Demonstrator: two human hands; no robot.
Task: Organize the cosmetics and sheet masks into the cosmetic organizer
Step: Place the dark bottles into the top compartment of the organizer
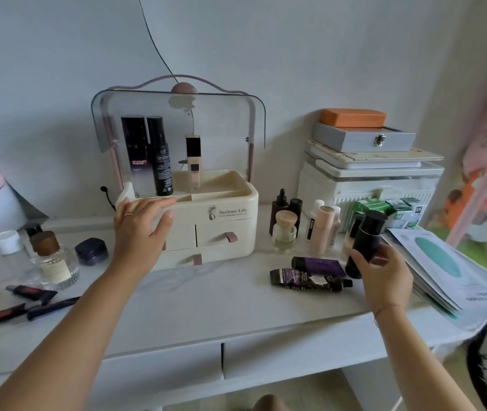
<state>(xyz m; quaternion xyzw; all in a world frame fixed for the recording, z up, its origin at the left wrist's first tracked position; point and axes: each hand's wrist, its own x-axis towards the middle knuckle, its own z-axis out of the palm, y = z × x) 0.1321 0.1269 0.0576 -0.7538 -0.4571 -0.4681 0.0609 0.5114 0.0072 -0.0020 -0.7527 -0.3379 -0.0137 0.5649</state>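
The cream cosmetic organizer [230, 215] stands mid-table with its clear lid [135, 120] raised. Its top tray holds a dark Revitalift box [135, 152], a black bottle [160, 155] and a beige foundation bottle [193, 161]. My left hand [141, 229] rests with straight fingers on the organizer's front left corner. My right hand [384, 271] grips a black bottle [365, 241], tilted, just above the table at the right. A stack of sheet masks [449, 271] lies right of that hand. Two dark tubes [307, 277] lie in front of a cluster of small bottles [304, 223].
At the left lie a perfume bottle [52, 259], a dark jar [91, 251], a clear bottle [9, 244] and flat tubes [29, 301]. Stacked boxes [366, 155] stand at the back right with green cartons [384, 209] in front. A black cable [153, 40] hangs down the wall.
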